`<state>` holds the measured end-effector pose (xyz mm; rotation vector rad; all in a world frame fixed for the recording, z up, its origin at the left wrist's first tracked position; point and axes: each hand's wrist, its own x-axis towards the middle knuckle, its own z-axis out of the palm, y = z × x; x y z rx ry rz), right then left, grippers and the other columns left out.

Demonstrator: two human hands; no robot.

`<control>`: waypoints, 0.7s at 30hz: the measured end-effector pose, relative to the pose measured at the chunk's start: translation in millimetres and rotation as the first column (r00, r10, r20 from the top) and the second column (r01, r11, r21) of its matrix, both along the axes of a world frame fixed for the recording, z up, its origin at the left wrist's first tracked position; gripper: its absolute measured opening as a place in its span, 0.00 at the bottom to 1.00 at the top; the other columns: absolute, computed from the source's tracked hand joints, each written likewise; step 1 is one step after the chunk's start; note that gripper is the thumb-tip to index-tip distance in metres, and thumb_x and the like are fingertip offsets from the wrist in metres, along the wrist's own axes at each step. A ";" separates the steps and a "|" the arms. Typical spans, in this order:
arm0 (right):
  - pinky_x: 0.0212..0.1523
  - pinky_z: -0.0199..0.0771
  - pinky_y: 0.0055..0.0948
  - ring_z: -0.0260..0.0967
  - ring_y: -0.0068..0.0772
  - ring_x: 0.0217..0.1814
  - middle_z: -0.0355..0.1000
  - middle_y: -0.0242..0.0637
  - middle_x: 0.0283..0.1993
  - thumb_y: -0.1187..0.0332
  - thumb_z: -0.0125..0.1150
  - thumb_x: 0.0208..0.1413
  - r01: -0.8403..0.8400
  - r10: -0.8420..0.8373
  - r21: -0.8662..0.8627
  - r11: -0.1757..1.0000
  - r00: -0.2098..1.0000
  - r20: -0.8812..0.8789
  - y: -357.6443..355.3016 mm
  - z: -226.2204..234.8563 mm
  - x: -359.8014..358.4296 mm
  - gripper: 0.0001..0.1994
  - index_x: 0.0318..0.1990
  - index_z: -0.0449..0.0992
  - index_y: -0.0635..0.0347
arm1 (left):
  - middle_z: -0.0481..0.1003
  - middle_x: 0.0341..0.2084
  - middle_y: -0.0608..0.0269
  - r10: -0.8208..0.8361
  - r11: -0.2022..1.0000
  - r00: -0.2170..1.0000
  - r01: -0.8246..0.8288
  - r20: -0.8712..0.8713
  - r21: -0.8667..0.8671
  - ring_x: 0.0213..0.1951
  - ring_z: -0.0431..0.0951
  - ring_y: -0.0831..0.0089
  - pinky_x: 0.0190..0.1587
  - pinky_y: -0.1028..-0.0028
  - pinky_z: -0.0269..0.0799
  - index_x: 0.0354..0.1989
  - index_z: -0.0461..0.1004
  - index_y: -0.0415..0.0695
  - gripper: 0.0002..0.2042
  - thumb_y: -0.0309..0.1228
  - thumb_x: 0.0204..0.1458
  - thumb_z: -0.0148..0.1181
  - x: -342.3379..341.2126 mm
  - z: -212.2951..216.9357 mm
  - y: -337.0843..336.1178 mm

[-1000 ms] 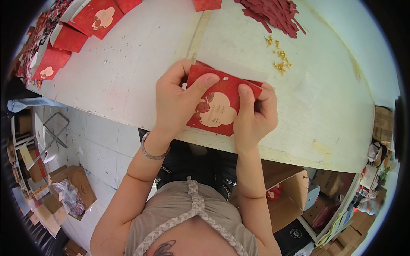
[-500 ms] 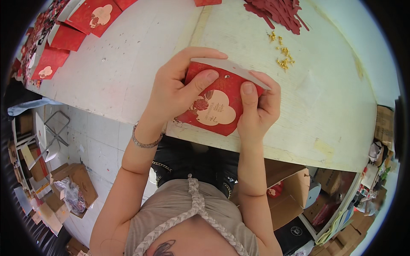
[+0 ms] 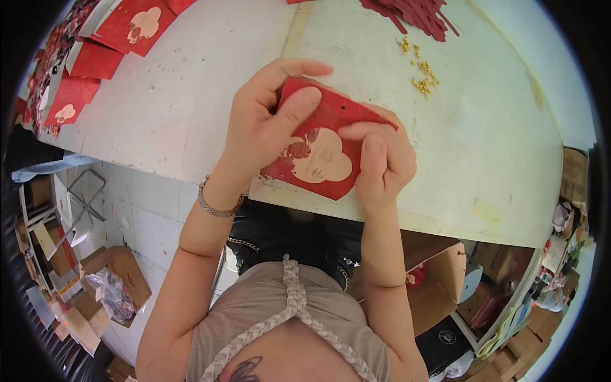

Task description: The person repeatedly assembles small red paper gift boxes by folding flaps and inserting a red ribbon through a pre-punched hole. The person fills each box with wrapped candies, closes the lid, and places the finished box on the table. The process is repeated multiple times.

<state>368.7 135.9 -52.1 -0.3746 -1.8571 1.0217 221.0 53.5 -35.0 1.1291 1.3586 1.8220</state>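
Both hands hold a red paper gift bag just above the near edge of the table. Its front has a cream flower-shaped panel with a dark red floral print, and a small dark hole shows near the top edge. My left hand grips the upper left side, thumb flat on the front and index finger stretched beyond the top edge. My right hand closes round the right side, its thumb on the front and a finger lying across the paper above the panel. The bag's back is hidden.
Small gold pieces lie scattered beyond my right hand on the pale table. Behind them is a pile of dark red strips. Several similar red bags overlap at the far left. A cardboard box stands below the table's edge.
The white inside at the bag's top, visible earlier, no longer shows. My right index finger has come from behind the top edge onto the front.
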 end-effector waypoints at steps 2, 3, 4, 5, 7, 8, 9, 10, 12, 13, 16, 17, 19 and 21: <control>0.33 0.71 0.26 0.73 0.36 0.34 0.74 0.45 0.36 0.75 0.53 0.51 0.017 -0.017 -0.202 0.979 1.000 0.000 -4.5 6.2 1.1 0.07 0.35 0.76 0.65 | 0.77 0.31 0.58 -0.006 1.000 0.993 0.009 0.116 -0.028 0.34 0.75 0.77 0.38 0.78 0.72 0.35 0.72 0.36 0.06 0.19 0.52 0.49 4.8 5.9 1.0; 0.35 0.71 0.26 0.73 0.36 0.35 0.75 0.46 0.36 0.74 0.54 0.52 -0.027 0.020 -0.322 0.946 1.000 -0.024 -9.6 13.4 1.8 0.08 0.38 0.76 0.65 | 0.77 0.31 0.58 -0.060 0.998 0.992 0.058 0.107 0.022 0.35 0.75 0.76 0.38 0.78 0.72 0.36 0.73 0.36 0.06 0.19 0.53 0.49 1.5 -2.4 -3.8; 0.38 0.71 0.26 0.74 0.36 0.36 0.75 0.46 0.37 0.74 0.55 0.53 -0.066 0.047 -0.432 0.899 0.997 -0.055 -13.9 21.3 1.8 0.10 0.42 0.75 0.65 | 0.77 0.32 0.57 -0.110 0.992 0.989 0.103 0.097 0.078 0.35 0.75 0.76 0.39 0.77 0.72 0.37 0.73 0.35 0.06 0.20 0.54 0.49 -3.0 -10.3 -6.6; 0.40 0.71 0.26 0.74 0.36 0.37 0.75 0.47 0.37 0.73 0.56 0.53 -0.105 0.063 -0.539 0.836 0.993 -0.095 -18.8 29.2 1.4 0.13 0.46 0.74 0.65 | 0.77 0.32 0.57 -0.211 0.972 0.969 0.194 0.126 0.131 0.35 0.76 0.75 0.39 0.76 0.72 0.37 0.73 0.35 0.06 0.20 0.54 0.49 -8.4 -14.2 -7.0; 0.39 0.72 0.26 0.75 0.35 0.36 0.75 0.47 0.39 0.73 0.57 0.53 -0.117 0.234 -0.350 0.929 0.921 0.313 -11.7 29.6 21.7 0.14 0.47 0.74 0.64 | 0.77 0.34 0.56 -0.415 0.897 0.894 0.370 0.167 0.242 0.35 0.76 0.74 0.40 0.75 0.73 0.38 0.73 0.35 0.07 0.20 0.54 0.49 -19.7 -13.5 -1.9; 0.37 0.72 0.25 0.75 0.36 0.35 0.75 0.46 0.38 0.74 0.57 0.52 -0.056 0.135 -0.228 0.972 0.928 0.347 -13.1 29.1 21.6 0.14 0.47 0.73 0.64 | 0.75 0.39 0.48 -0.444 0.892 0.884 0.422 0.144 0.160 0.41 0.74 0.66 0.45 0.70 0.70 0.41 0.73 0.39 0.09 0.20 0.55 0.47 -24.7 -6.3 -2.2; 0.37 0.73 0.25 0.75 0.36 0.34 0.75 0.46 0.37 0.74 0.57 0.52 0.037 0.019 -0.158 0.987 0.940 0.340 -14.8 28.7 18.1 0.14 0.47 0.73 0.65 | 0.74 0.41 0.48 -0.159 0.987 0.987 0.160 -0.030 0.031 0.43 0.73 0.65 0.46 0.70 0.69 0.43 0.72 0.39 0.10 0.20 0.55 0.47 -18.6 -0.8 0.3; 0.37 0.73 0.26 0.75 0.37 0.34 0.75 0.46 0.37 0.75 0.57 0.52 0.138 -0.101 -0.090 0.986 0.940 0.326 -16.1 24.8 13.0 0.14 0.47 0.73 0.65 | 0.73 0.44 0.48 0.120 0.990 0.966 -0.133 -0.230 -0.042 0.45 0.72 0.65 0.48 0.70 0.68 0.45 0.72 0.39 0.11 0.20 0.55 0.48 -2.1 10.4 6.0; 0.33 0.70 0.22 0.70 0.31 0.32 0.74 0.43 0.35 0.74 0.56 0.51 0.246 -0.268 0.115 0.962 0.929 0.257 -15.9 23.0 0.0 0.15 0.48 0.73 0.66 | 0.69 0.50 0.51 0.409 0.852 0.520 -0.513 -0.750 0.108 0.50 0.69 0.66 0.52 0.72 0.64 0.51 0.68 0.38 0.16 0.21 0.53 0.51 7.1 20.2 6.4; 0.31 0.68 0.20 0.68 0.28 0.31 0.73 0.42 0.35 0.74 0.56 0.51 0.295 -0.336 0.206 0.933 0.919 0.206 -16.8 20.4 -9.5 0.16 0.48 0.73 0.66 | 0.69 0.50 0.52 0.393 0.888 0.627 -0.450 -0.673 0.100 0.49 0.69 0.67 0.52 0.73 0.64 0.51 0.68 0.38 0.16 0.21 0.52 0.52 20.5 25.4 3.2; 0.40 0.74 0.32 0.71 0.44 0.45 0.72 0.46 0.46 0.75 0.58 0.45 0.108 -0.174 0.333 0.937 0.969 0.176 -17.0 14.3 -29.5 0.18 0.47 0.73 0.63 | 0.70 0.47 0.55 0.347 0.934 0.852 -0.352 -0.392 0.062 0.46 0.70 0.72 0.49 0.74 0.66 0.48 0.69 0.38 0.15 0.20 0.51 0.53 47.8 29.0 1.5; 0.40 0.73 0.32 0.70 0.45 0.44 0.71 0.44 0.47 0.74 0.56 0.45 -0.016 -0.044 0.259 0.966 0.974 0.224 -13.3 17.5 -27.6 0.17 0.46 0.74 0.58 | 0.71 0.44 0.56 0.383 0.917 0.871 -0.398 -0.306 0.016 0.43 0.71 0.73 0.46 0.75 0.67 0.45 0.71 0.37 0.13 0.19 0.51 0.53 32.3 17.1 2.6; 0.37 0.73 0.32 0.70 0.43 0.40 0.71 0.42 0.46 0.74 0.54 0.46 -0.266 0.201 0.225 0.938 0.941 0.272 42.3 11.5 -30.6 0.14 0.43 0.76 0.54 | 0.72 0.41 0.58 0.354 0.927 0.913 -0.371 -0.204 -0.049 0.39 0.72 0.77 0.43 0.78 0.68 0.41 0.72 0.36 0.09 0.18 0.50 0.53 2.8 -0.1 0.4; 0.32 0.69 0.30 0.70 0.36 0.31 0.75 0.38 0.33 0.71 0.52 0.49 0.195 -0.218 0.101 0.976 0.913 0.344 122.2 26.3 -57.7 0.10 0.37 0.78 0.55 | 0.73 0.38 0.60 0.216 0.971 0.961 -0.229 -0.172 -0.064 0.36 0.72 0.79 0.40 0.80 0.67 0.37 0.73 0.35 0.07 0.16 0.49 0.53 -17.2 -7.9 -2.5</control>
